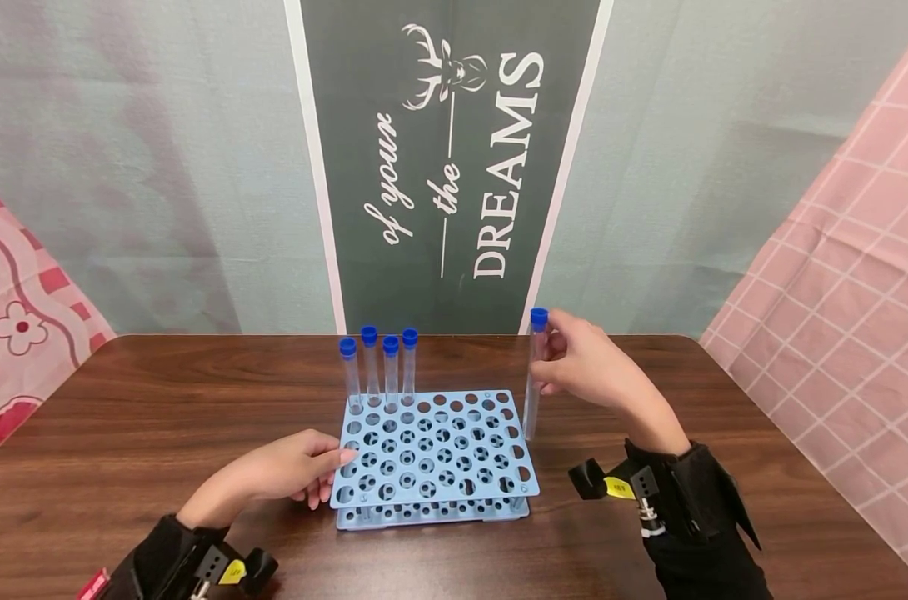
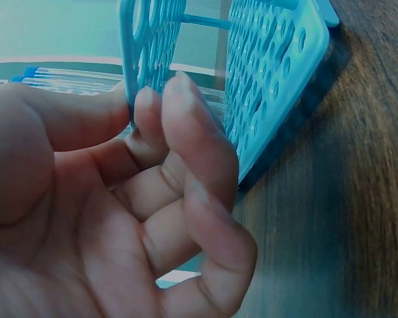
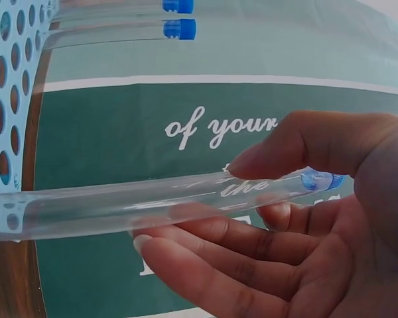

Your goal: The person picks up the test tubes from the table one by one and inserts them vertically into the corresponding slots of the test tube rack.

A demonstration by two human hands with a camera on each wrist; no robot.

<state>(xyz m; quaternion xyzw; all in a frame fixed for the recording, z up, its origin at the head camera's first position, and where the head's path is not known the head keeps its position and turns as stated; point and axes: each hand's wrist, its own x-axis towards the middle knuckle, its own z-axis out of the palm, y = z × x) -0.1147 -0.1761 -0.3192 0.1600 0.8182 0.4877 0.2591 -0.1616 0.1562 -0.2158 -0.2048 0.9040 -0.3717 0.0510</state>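
A light blue test tube rack (image 1: 435, 450) with a two-level, many-holed frame stands on the table. My left hand (image 1: 292, 467) grips its left edge, thumb on the top plate and fingertips beneath, as the left wrist view (image 2: 152, 142) shows from close by. My right hand (image 1: 585, 358) pinches a clear test tube (image 1: 532, 392) with a blue cap between thumb and fingers. That tube is upright at the rack's right end, its lower end overlapping the rack's edge in the right wrist view. Several capped test tubes (image 1: 391, 375) stand upright in the rack's back left holes.
The brown wooden table (image 1: 162, 400) runs back to a hanging green cloth (image 1: 439, 308) with white lettering. Pink patterned cloths (image 1: 859, 333) hang at both sides. Each wrist wears a black strap with a small camera mount (image 1: 592, 479).
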